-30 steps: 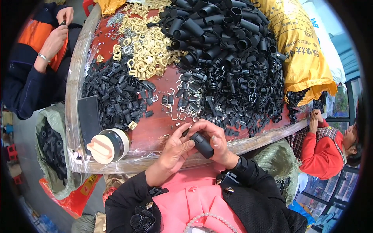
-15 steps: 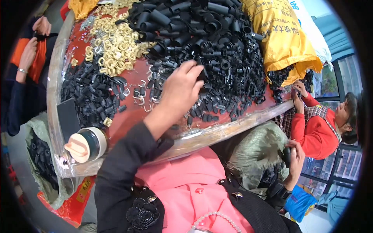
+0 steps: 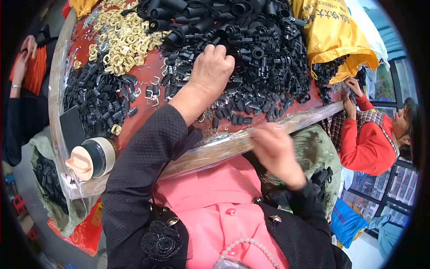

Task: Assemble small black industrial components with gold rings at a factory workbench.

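My left hand (image 3: 212, 69) is over the heap of black plastic parts (image 3: 257, 54), fingers curled and pointing away from me. What it grips, if anything, is hidden behind the knuckles. Motion smears my right hand (image 3: 277, 154), which hangs over the table's wooden front edge (image 3: 215, 152), near a pale green woven sack (image 3: 329, 157). Black pieces show in that sack's mouth, among them a dark tubular part (image 3: 320, 176). Small black pieces (image 3: 239, 105) and metal clips (image 3: 154, 92) lie on the red tabletop below my left hand.
Cream-coloured rings (image 3: 123, 40) are piled at the far left, beside small black parts (image 3: 96, 96). A lidded cup (image 3: 92, 159) and a dark phone-like slab (image 3: 71, 127) occupy the near left corner. A yellow sack (image 3: 342, 49) spills parts near a co-worker in red (image 3: 369, 143). Another person's hands (image 3: 24, 58) appear left.
My right hand has swung from the sack up and left to the table edge; the black part it held is no longer visible in it. My left hand's fingers have curled further over the heap.
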